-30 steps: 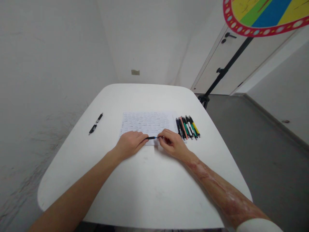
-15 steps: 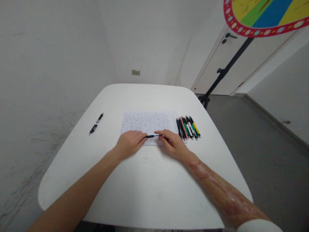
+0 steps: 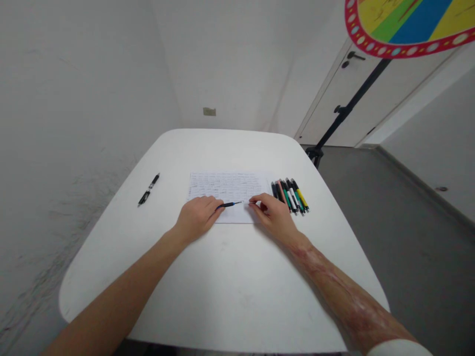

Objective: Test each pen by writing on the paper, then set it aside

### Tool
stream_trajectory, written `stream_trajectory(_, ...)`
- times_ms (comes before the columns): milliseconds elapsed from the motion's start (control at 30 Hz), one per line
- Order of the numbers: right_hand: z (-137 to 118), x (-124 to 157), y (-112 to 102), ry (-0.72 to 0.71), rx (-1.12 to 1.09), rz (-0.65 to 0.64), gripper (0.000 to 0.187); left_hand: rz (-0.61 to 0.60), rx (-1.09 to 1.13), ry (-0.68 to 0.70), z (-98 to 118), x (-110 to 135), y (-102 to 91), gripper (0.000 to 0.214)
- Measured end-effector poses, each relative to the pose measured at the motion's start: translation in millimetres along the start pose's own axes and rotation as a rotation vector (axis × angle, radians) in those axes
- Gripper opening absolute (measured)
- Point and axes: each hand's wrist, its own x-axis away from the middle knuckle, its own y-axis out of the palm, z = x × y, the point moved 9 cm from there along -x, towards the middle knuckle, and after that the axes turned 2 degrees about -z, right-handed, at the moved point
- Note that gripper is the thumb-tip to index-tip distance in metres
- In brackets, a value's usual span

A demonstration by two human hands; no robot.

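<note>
My left hand is closed around a dark pen with a blue ring, its thin tip pointing right over the paper. Across a small gap, my right hand pinches thumb and forefinger together. A small pale thing shows faintly at those fingertips, too small to name. Beneath both hands lies a sheet of paper covered in handwritten lines. Several pens with black, pink, green, white and yellow parts lie side by side just right of my right hand.
A black-and-clear pen lies at the left of the white table. Walls stand behind and to the left. Off the table's far right corner is a black stand carrying a colourful wheel, with a door behind it.
My right hand has moved slightly right and away from the pen's tip, opening a gap between them. The pen in my left hand has tilted up a little.
</note>
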Motion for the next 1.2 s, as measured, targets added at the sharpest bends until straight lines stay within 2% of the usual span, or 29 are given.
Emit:
stream_trajectory(167, -4, -2, 10, -0.034, 0.002, -0.113, 0.014, 0.002, -0.033, 0.018, 2, -1, -1.4, 0.027)
stream_trajectory(333, -6, -1, 17, -0.033, -0.009, -0.157, 0.018, -0.018, -0.021, 0.022, 4, -1, 0.7, 0.026)
stream_trajectory(567, -9, -1, 14, -0.057, -0.004, -0.129, 0.020, -0.019, -0.008, 0.033, 5, -2, 0.0, 0.025)
stream_trajectory(767, -23, 1, -4, -0.138, -0.081, 0.017, 0.012, -0.004, -0.016, 0.060, 8, -2, 0.5, 0.029)
stream_trajectory(1200, -27, 1, 5, -0.170, -0.217, -0.037, 0.009, -0.032, -0.011, 0.086, 14, -3, 1.7, 0.032)
